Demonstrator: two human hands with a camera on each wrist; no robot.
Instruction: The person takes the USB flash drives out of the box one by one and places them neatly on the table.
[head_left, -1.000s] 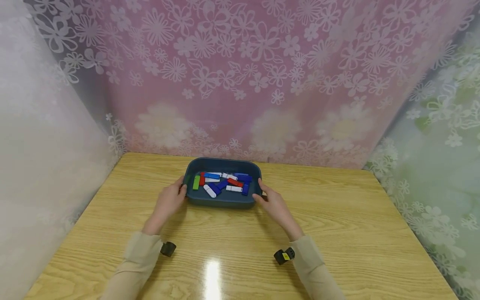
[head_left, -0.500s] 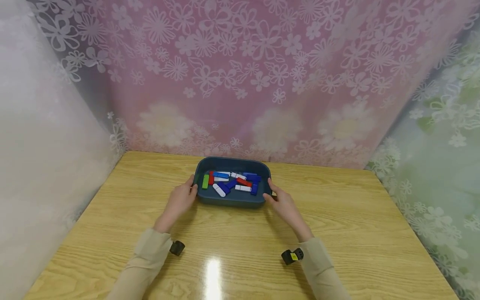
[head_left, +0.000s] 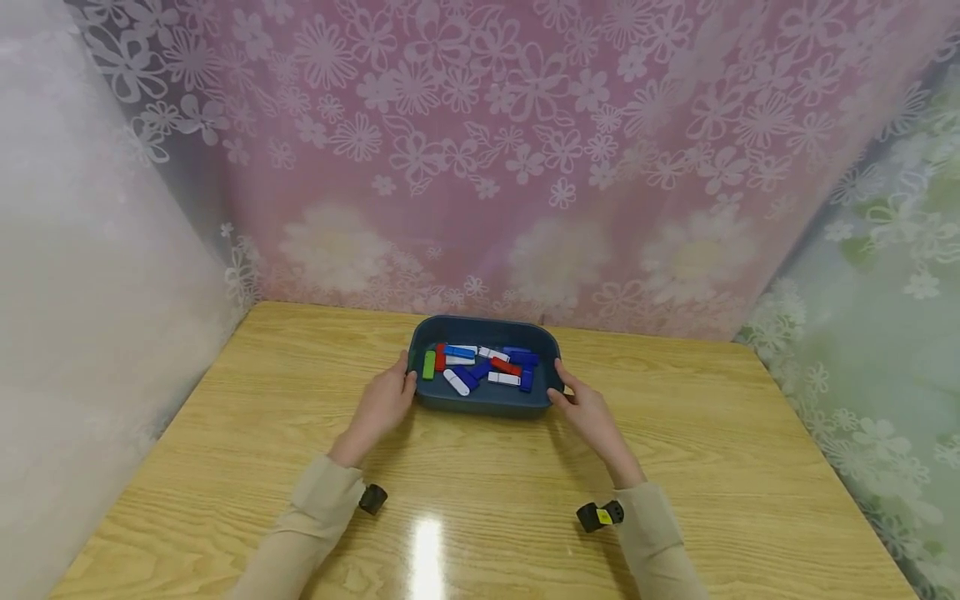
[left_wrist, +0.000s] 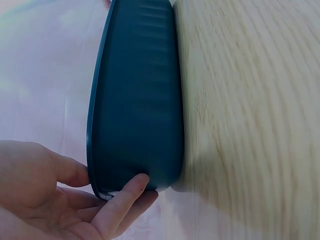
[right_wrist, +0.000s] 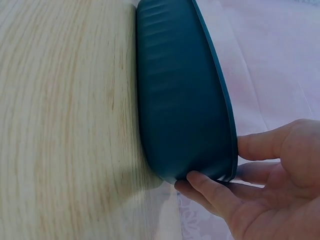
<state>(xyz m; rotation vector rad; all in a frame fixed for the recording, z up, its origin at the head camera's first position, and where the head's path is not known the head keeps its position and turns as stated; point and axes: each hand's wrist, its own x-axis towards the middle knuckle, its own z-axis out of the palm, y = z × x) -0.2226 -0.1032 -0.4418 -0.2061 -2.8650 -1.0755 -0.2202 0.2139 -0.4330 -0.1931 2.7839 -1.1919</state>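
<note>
A dark teal bin (head_left: pixel 483 406) sits near the table's back edge, holding a green stick (head_left: pixel 428 365), a red one (head_left: pixel 506 367), a white one (head_left: pixel 456 382), and several other blue, white and red sticks. My left hand (head_left: pixel 382 404) grips its left end; in the left wrist view, thumb and fingers of that hand (left_wrist: pixel 75 200) hold the rim and outer wall of the bin (left_wrist: pixel 137 100). At the opposite end, my right hand (head_left: pixel 592 417) grips the rim. The right wrist view has this hand (right_wrist: pixel 270 185) with fingers against the outer wall of the bin (right_wrist: pixel 185 90).
The wood-grain table (head_left: pixel 480 475) extends in front of the bin and to both sides. A pink floral curtain (head_left: pixel 480 192) hangs behind its back edge, with pale cloth (head_left: pixel 97 292) at the left and green floral cloth (head_left: pixel 885 333) at the right.
Both hands and the bin between them have moved to the right along the back of the table. The sticks have travelled with the bin, and both grips look the same.
</note>
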